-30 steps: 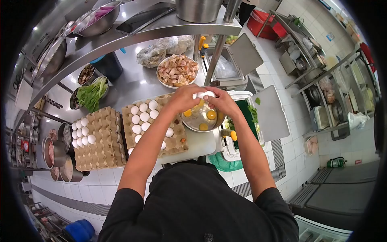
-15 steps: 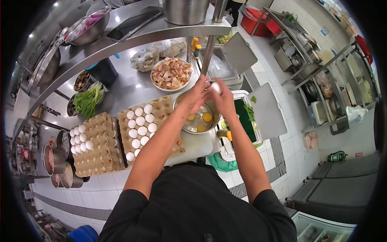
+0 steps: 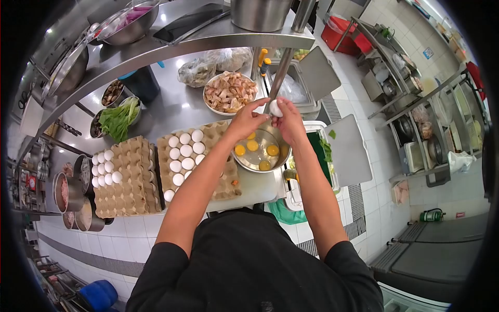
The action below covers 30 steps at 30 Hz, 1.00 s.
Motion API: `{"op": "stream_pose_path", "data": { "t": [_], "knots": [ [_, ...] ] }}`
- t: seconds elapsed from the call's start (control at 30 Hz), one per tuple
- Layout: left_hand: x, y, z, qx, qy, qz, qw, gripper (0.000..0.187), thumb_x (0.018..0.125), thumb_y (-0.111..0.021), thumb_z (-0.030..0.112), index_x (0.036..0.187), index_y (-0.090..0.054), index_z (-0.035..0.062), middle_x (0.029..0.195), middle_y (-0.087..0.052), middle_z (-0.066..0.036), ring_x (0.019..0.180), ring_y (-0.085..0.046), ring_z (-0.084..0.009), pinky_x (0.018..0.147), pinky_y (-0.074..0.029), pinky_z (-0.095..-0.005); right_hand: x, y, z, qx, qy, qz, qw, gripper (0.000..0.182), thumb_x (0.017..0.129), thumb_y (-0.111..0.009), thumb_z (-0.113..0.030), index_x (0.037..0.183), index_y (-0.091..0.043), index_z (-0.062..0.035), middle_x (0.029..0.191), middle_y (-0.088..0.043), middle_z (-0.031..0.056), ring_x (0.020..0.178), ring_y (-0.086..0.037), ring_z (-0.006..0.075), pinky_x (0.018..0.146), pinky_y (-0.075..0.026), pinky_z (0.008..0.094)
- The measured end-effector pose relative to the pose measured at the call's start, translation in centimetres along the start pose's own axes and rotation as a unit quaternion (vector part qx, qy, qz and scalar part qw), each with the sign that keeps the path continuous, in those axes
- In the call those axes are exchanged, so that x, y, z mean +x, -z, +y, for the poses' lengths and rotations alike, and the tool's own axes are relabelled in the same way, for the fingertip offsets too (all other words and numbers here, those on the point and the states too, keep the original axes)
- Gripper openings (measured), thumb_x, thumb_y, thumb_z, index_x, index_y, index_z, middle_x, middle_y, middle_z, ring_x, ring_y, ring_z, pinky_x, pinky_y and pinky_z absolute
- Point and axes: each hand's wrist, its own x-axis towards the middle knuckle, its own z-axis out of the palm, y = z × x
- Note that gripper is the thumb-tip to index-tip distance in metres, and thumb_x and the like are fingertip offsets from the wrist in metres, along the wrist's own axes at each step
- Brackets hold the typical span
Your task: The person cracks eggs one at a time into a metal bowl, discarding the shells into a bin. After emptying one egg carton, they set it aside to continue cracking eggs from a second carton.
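Observation:
Over a steel bowl, my right hand holds a white egg. My left hand is beside it, thumb and fingertips close together near the egg; whether they hold a piece of shell is too small to tell. Several yolks lie in clear egg white inside the bowl. Left of the bowl, a cardboard tray holds white eggs. Farther left is a stack of egg trays with more eggs on top.
A bowl of chopped meat stands behind my hands. A steel shelf crosses overhead, its post close to my hands. Leafy greens lie at the left. An open container stands right of the bowl.
My hands have drawn slightly apart, with the egg still in my right fingers. More yolks show in the bowl. The view has shifted a little.

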Motion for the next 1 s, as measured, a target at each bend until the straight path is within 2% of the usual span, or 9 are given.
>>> {"op": "stream_pose_path", "data": {
  "t": [0.07, 0.2, 0.53, 0.63, 0.7, 0.73, 0.8, 0.97, 1.0],
  "knots": [
    [0.7, 0.7, -0.2, -0.011, -0.039, -0.103, 0.994, 0.051, 0.084, -0.070, 0.010, 0.134, -0.062, 0.0099, 0.115, -0.070, -0.005, 0.086, -0.069, -0.0142, 0.080, -0.054, -0.0300, -1.6, 0.1, 0.2, -0.042, -0.058, -0.070, 0.995, 0.028, 0.103, -0.055, -0.027, 0.119, -0.059, -0.0050, 0.084, -0.060, 0.0010, 0.062, -0.054, 0.0106, 0.054, -0.047, 0.0257],
    [-0.1, 1.3, -0.6, 0.086, -0.020, -0.098, 0.991, 0.045, 0.080, -0.070, 0.009, 0.125, -0.068, 0.0088, 0.092, -0.075, -0.005, 0.084, -0.071, -0.0124, 0.075, -0.054, -0.0271, -2.5, 1.0, 0.9, -0.087, -0.078, -0.128, 0.985, 0.033, 0.105, -0.053, -0.028, 0.123, -0.063, -0.0033, 0.084, -0.061, 0.0005, 0.061, -0.054, 0.0085, 0.056, -0.049, 0.0240],
    [-1.4, 1.2, -2.2, 0.116, -0.009, -0.027, 0.993, 0.041, 0.080, -0.066, 0.006, 0.121, -0.070, 0.0080, 0.080, -0.072, -0.007, 0.070, -0.066, -0.0133, 0.067, -0.052, -0.0284, -2.2, 0.7, 1.8, -0.163, -0.088, -0.150, 0.971, 0.036, 0.102, -0.057, -0.029, 0.126, -0.063, -0.0035, 0.083, -0.060, -0.0012, 0.062, -0.055, 0.0077, 0.056, -0.048, 0.0237],
    [-0.9, 1.8, -2.9, 0.190, -0.066, -0.007, 0.980, 0.042, 0.079, -0.066, 0.006, 0.120, -0.070, 0.0089, 0.087, -0.070, -0.008, 0.073, -0.065, -0.0167, 0.068, -0.051, -0.0305, -2.3, 1.1, 1.7, -0.349, -0.008, -0.157, 0.924, 0.038, 0.100, -0.061, -0.029, 0.129, -0.062, -0.0042, 0.085, -0.062, -0.0003, 0.063, -0.056, 0.0068, 0.057, -0.048, 0.0229],
    [-0.9, 2.1, -2.6, 0.251, -0.187, 0.010, 0.950, 0.034, 0.079, -0.066, -0.001, 0.111, -0.073, 0.0062, 0.103, -0.068, -0.004, 0.077, -0.060, -0.0102, 0.066, -0.049, -0.0297, -2.0, 1.7, 2.3, -0.529, 0.271, -0.132, 0.793, 0.043, 0.096, -0.066, -0.028, 0.131, -0.061, -0.0047, 0.085, -0.064, 0.0007, 0.065, -0.058, 0.0065, 0.058, -0.048, 0.0226],
    [-1.0, 1.8, -2.3, 0.251, -0.187, 0.010, 0.950, 0.034, 0.079, -0.066, -0.001, 0.111, -0.073, 0.0062, 0.103, -0.068, -0.004, 0.077, -0.060, -0.0102, 0.066, -0.049, -0.0297, -2.3, 1.6, 2.1, -0.529, 0.270, -0.132, 0.794, 0.043, 0.096, -0.066, -0.028, 0.131, -0.061, -0.0047, 0.085, -0.064, 0.0007, 0.065, -0.058, 0.0065, 0.058, -0.048, 0.0226],
    [-1.2, 0.7, -1.1, 0.264, -0.121, -0.002, 0.957, 0.044, 0.080, -0.069, -0.002, 0.124, -0.068, 0.0090, 0.117, -0.064, -0.006, 0.095, -0.063, -0.0138, 0.079, -0.053, -0.0304, -3.2, 1.2, 1.1, -0.355, 0.028, -0.094, 0.930, 0.043, 0.094, -0.069, -0.029, 0.129, -0.061, -0.0058, 0.085, -0.065, 0.0022, 0.065, -0.059, 0.0079, 0.059, -0.050, 0.0244],
    [-2.2, 0.2, 1.5, 0.005, -0.087, -0.100, 0.991, 0.067, 0.084, -0.067, -0.002, 0.147, -0.047, 0.0099, 0.131, -0.060, -0.009, 0.121, -0.058, -0.0203, 0.103, -0.048, -0.0332, -3.9, 4.2, -1.6, -0.246, 0.093, 0.062, 0.963, 0.039, 0.094, -0.068, -0.032, 0.121, -0.059, -0.0066, 0.090, -0.065, 0.0041, 0.065, -0.060, 0.0083, 0.060, -0.052, 0.0262],
    [-2.7, 2.1, 1.9, 0.018, -0.103, -0.062, 0.993, 0.064, 0.085, -0.066, -0.003, 0.145, -0.049, 0.0083, 0.131, -0.061, -0.009, 0.119, -0.059, -0.0194, 0.101, -0.049, -0.0331, -4.4, 5.7, -2.7, -0.308, 0.118, 0.118, 0.937, 0.039, 0.095, -0.066, -0.032, 0.122, -0.059, -0.0049, 0.098, -0.067, 0.0089, 0.077, -0.065, 0.0177, 0.072, -0.055, 0.0325]
  ]
}}
